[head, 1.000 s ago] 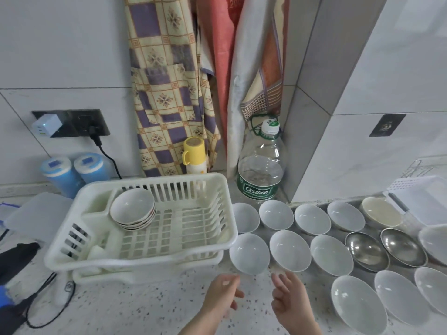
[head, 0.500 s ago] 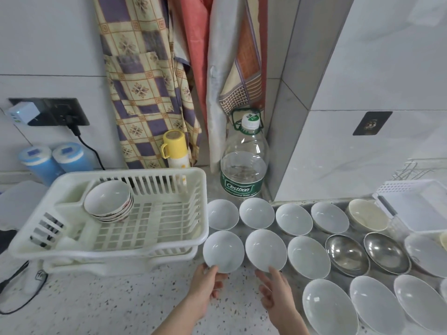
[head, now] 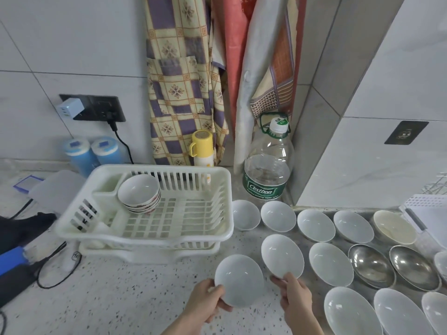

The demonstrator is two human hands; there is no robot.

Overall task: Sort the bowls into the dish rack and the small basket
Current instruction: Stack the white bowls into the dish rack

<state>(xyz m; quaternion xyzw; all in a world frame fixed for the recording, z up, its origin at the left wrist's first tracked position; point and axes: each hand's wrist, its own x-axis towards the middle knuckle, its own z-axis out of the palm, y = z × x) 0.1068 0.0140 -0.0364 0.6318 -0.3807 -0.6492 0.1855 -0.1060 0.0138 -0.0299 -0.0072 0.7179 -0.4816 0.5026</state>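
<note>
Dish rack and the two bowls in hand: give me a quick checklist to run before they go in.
1. Left hand grips the near white bowl at its rim: ok.
2. Right hand pinches the second white bowl at its near edge: ok.
3. The two held bowls are apart from each other: ok.
4. Dish rack has open floor right of the stacked bowls: ok.
5. Second bowl lifted off the counter: cannot tell.
6. Small basket free to take bowls: cannot tell, it is cut off at the frame edge.
</note>
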